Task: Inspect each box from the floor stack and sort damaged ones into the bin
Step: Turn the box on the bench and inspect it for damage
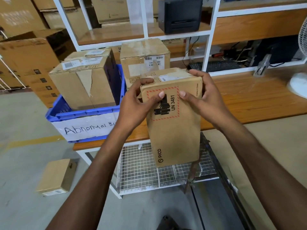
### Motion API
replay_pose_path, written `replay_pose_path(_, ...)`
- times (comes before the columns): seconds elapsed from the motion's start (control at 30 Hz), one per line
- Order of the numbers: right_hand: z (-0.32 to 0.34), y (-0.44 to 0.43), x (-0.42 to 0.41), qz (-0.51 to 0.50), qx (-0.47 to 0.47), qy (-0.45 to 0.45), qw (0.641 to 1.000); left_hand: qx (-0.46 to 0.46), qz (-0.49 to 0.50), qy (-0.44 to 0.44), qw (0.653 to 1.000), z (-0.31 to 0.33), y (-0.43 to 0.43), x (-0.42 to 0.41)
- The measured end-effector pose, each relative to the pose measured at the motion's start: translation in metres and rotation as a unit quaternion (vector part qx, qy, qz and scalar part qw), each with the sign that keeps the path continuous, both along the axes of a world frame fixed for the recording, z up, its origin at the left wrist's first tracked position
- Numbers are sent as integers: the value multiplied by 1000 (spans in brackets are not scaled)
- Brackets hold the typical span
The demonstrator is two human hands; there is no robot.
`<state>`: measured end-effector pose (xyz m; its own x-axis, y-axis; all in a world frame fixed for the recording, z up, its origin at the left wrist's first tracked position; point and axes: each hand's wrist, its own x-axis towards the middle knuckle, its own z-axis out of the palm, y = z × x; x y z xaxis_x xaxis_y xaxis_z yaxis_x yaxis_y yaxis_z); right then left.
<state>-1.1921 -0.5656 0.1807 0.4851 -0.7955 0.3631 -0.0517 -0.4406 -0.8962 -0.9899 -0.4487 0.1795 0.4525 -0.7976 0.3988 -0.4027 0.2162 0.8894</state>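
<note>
While the box (174, 133) is held in the air above the near edge of the surface (249, 100), only its top end is clasped, by the left grip (137, 103) and right grip (204, 98) curled round opposite corners. With the long lower part hanging unsupported, it could be let slip and dropped. Damage hidden under either grip could be missed, and the bin (86, 113) at ten o'clock wrongly skipped.

bin label (86, 128): end hidden behind left forearm (108, 155) | fan (298, 85): blurred, cut by right edge
</note>
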Motion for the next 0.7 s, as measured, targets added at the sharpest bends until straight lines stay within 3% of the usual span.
replay_pose_path(0.2, 2, -8, 16, -23, -6, -3, 1000, -6, 70, 5, 998, 0, -14, -1)
replay_pose_path(0.3, -3, -8, 13, 12, -1, 46, 999, 18, 19, -2, 1000, -4, -13, 5)
replay_pose_path(0.4, -14, -6, 13, -14, -29, 92, 995, 31, 10, -32, 999, -13, -11, 5)
replay_pose_path(0.53, -21, 2, 17, -44, -26, 75, 996, 28, 7, -16, 999, -20, -9, 4)
replay_pose_path(0.7, -8, 1, 7, -51, -3, 30, 998, 34, -73, 28, 996, -7, 2, 11)
